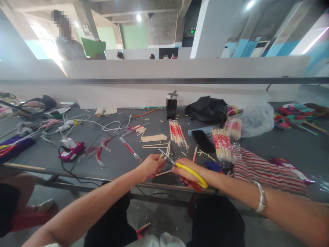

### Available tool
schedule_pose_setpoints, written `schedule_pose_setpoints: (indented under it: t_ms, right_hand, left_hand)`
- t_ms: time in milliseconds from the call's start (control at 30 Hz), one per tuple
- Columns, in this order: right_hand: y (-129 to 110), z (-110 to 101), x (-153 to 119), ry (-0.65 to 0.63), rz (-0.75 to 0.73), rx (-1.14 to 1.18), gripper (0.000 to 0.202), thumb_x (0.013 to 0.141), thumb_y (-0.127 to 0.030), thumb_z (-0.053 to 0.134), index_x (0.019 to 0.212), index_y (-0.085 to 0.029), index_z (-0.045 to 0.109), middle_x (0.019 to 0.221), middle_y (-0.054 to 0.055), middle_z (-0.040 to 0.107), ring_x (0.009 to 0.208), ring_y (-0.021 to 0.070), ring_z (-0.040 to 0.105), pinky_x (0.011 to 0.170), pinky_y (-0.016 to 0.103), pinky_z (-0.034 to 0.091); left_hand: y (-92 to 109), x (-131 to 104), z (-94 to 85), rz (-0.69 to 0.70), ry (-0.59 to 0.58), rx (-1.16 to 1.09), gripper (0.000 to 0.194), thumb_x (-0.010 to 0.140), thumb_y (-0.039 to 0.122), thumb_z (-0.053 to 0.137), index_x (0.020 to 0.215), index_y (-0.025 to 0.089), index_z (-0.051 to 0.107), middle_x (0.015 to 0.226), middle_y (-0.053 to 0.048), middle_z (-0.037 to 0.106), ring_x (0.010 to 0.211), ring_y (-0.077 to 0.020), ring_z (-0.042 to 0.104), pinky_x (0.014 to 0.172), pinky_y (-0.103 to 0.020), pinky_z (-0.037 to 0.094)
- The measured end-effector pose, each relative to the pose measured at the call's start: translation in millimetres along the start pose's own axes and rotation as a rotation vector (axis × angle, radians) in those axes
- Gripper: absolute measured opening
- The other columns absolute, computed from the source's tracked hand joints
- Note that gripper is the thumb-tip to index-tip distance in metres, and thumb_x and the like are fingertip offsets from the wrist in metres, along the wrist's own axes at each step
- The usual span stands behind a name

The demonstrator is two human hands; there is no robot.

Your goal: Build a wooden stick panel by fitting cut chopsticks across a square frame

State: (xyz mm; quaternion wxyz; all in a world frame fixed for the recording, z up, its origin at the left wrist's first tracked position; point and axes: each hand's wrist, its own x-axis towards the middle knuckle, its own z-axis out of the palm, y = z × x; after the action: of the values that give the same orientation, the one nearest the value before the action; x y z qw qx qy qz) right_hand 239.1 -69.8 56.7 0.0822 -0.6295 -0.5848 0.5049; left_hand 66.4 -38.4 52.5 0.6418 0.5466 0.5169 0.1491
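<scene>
My left hand pinches a pair of light wooden chopsticks that point away from me. Scissors with yellow handles are in my right hand, their blades reaching left to the chopsticks beside my left fingertips. Whether the blades touch the wood I cannot tell. Just beyond my hands lies a row of bare wooden sticks, with a small pile of short cut pieces behind it. Red-and-white wrapped chopsticks lie further back.
A black phone lies right of centre by bundled wrapped chopsticks. Another phone stands upright at the back. A black bag, a clear plastic bag and striped cloth are rightward. White cables and a purple packet are leftward.
</scene>
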Motion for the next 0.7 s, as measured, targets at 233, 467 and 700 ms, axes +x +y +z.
schedule_pose_setpoints:
  t_ms: [233, 467, 700]
  right_hand:
    - [-6, -7, 6, -0.097, 0.091, -0.002, 0.021, 0.088, -0.027, 0.044, 0.069, -0.018, 0.048, 0.040, -0.004, 0.048, 0.030, 0.0097, 0.044, 0.035, 0.021, 0.040]
    - [-8, 0, -6, 0.028, 0.031, -0.051, 0.019, 0.084, -0.019, 0.046, 0.065, -0.019, 0.044, 0.040, -0.009, 0.036, 0.030, 0.0065, 0.035, 0.036, 0.019, 0.030]
    - [-6, 5, -6, 0.138, -0.069, -0.071, 0.013, 0.080, -0.019, 0.051, 0.068, -0.017, 0.051, 0.046, -0.007, 0.041, 0.038, 0.0068, 0.038, 0.042, 0.020, 0.029]
  left_hand:
    - [-3, 1, 5.0, -0.024, -0.097, -0.013, 0.026, 0.086, 0.045, 0.048, 0.076, 0.021, 0.043, 0.046, 0.011, 0.030, 0.034, -0.0037, 0.017, 0.037, -0.017, 0.011]
    - [2, 2, 0.4, -0.075, -0.052, 0.015, 0.021, 0.087, 0.039, 0.046, 0.079, 0.020, 0.046, 0.046, 0.010, 0.034, 0.034, -0.0040, 0.019, 0.037, -0.018, 0.010]
    - [4, 6, -9.8, -0.017, -0.050, 0.092, 0.037, 0.083, 0.054, 0.051, 0.091, 0.019, 0.053, 0.045, 0.010, 0.034, 0.034, -0.0038, 0.021, 0.038, -0.017, 0.012]
